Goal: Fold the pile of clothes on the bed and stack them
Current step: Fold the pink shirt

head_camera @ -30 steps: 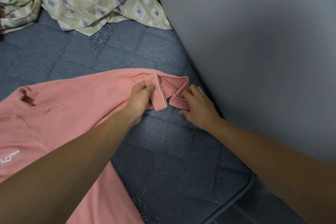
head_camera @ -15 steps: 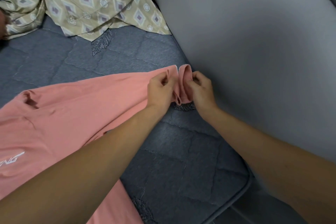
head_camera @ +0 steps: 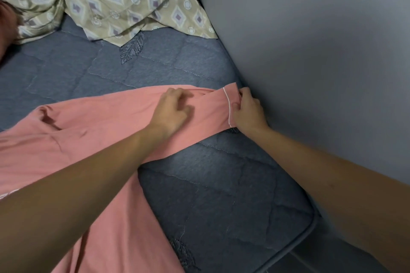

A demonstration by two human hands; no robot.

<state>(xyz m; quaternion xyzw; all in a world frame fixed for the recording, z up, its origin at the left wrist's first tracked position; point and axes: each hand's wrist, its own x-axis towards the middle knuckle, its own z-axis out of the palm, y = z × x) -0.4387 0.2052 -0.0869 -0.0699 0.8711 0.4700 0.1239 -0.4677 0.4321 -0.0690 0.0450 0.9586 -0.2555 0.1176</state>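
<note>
Hands (head_camera: 248,109) flattening pink shirt (head_camera: 93,131), bed (head_camera: 221,195)

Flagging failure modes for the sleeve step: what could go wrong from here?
1. The right hand pinches the sleeve cuff right against the grey wall; little room, so the cuff may bunch.
2. The left hand lies on the pink shirt with loosely curled fingers; the fabric could slide when pulled.
3. Wrinkles near the shirt's collar may get folded in.

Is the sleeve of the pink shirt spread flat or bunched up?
Spread flat: the sleeve lies straight, the right hand pinching its cuff, the left hand resting on it.
</note>
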